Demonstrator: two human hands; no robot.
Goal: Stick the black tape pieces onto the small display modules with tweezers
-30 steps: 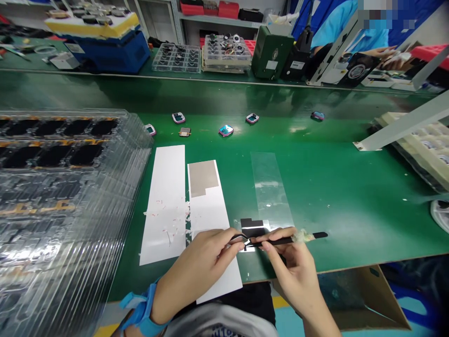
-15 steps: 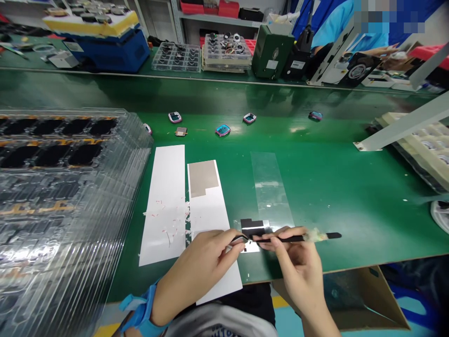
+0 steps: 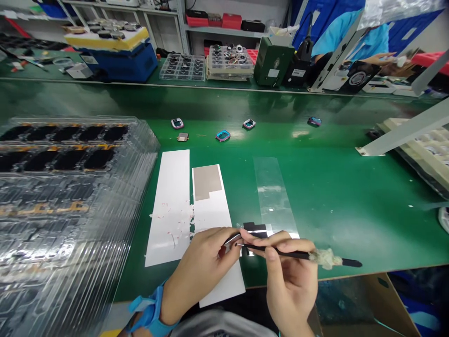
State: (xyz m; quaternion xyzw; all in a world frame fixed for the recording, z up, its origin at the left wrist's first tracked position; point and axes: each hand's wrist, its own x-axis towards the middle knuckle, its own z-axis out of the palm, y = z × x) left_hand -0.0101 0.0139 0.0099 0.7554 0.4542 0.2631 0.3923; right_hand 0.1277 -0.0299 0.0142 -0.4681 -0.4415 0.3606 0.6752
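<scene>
Green counter [image 3: 368, 234], white paper strips [image 3: 168, 210], clear film strip [image 3: 273, 196]; left hand [image 3: 198, 274], grip pinching metal tweezers [image 3: 232, 239]; right hand [image 3: 291, 285], grip pinching black cotton-wrapped stick [image 3: 280, 252]

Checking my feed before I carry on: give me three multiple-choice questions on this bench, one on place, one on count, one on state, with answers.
1. Where does the clear film strip lie?
A) Right of the white paper strips
B) On the plastic trays
C) Under the left hand

2. How many small parts show in the row beyond the strips?
A) Three
B) Five
C) Eight

3. What is the right hand doing?
A) Lying open and empty
B) Pinching a black stick
C) Lifting a white strip

1: A, it sits on the green mat to their right.
2: B, five separate parts show there.
3: B, its fingers close around the stick.
</scene>
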